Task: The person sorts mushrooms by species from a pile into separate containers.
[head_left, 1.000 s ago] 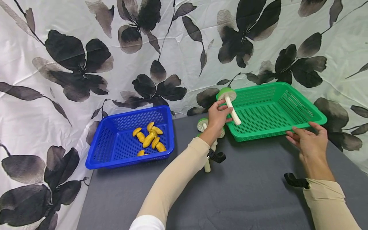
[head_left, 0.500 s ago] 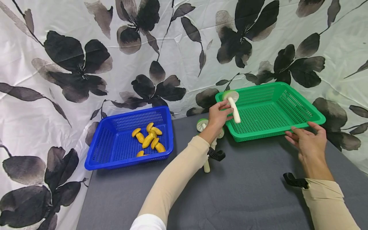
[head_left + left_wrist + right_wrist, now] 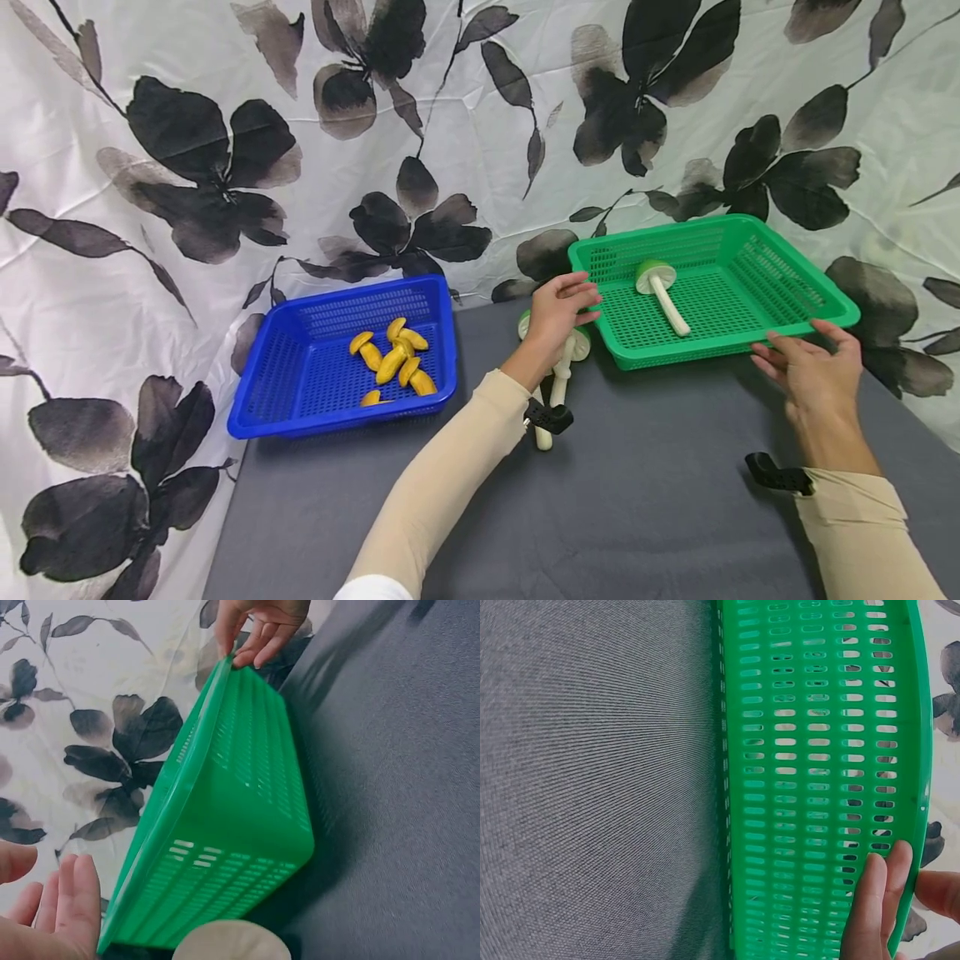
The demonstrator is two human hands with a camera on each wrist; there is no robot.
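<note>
My left hand [image 3: 557, 317] holds nothing, its fingers loosely extended by the left end of the green basket [image 3: 705, 348]. Inside that basket lies one toy mushroom [image 3: 667, 302] with a green cap and long white stem. More green-capped mushrooms [image 3: 561, 379] rest on the table, partly hidden behind my left hand and wrist. At the basket's near right side, my right hand [image 3: 817, 375] grips the rim; in the right wrist view, its thumb and fingers [image 3: 868, 900] lie on opposite sides of the rim.
A blue basket [image 3: 262, 429] with several yellow toy mushrooms [image 3: 392, 364] stands to the left. Grey cloth [image 3: 637, 500] covers the table. Behind both baskets hangs a white curtain [image 3: 480, 150] with dark flowers.
My left hand has let go of the green-capped mushroom, now lying in the green basket, and has drawn back slightly left. The right hand stays on the rim.
</note>
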